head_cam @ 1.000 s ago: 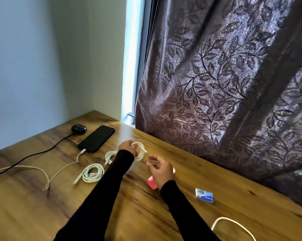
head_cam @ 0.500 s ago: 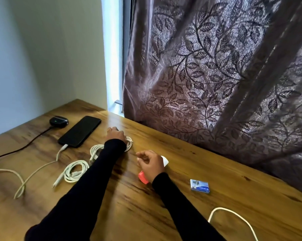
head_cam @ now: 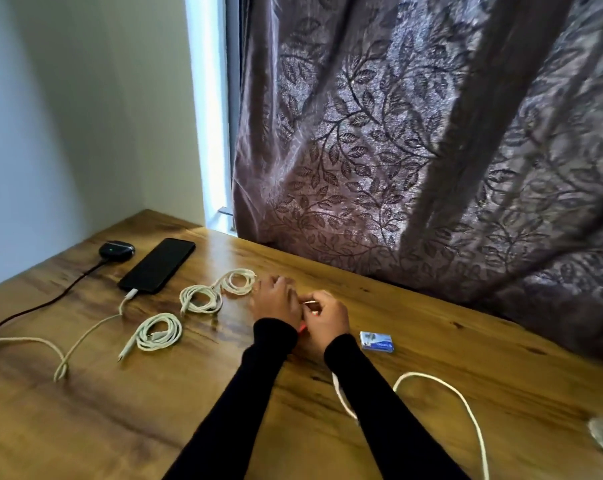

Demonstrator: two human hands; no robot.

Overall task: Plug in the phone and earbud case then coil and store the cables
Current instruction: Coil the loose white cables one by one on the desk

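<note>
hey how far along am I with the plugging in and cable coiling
Done: phone and earbud case are plugged in; three coils lie on the table. In hand: both hands work a small item, partly hidden. Left: the loose cable needs coiling; nothing is stored yet.

- A leaf-patterned curtain is hanging behind the wooden table.
- A small blue box is lying flat on the table.
</note>
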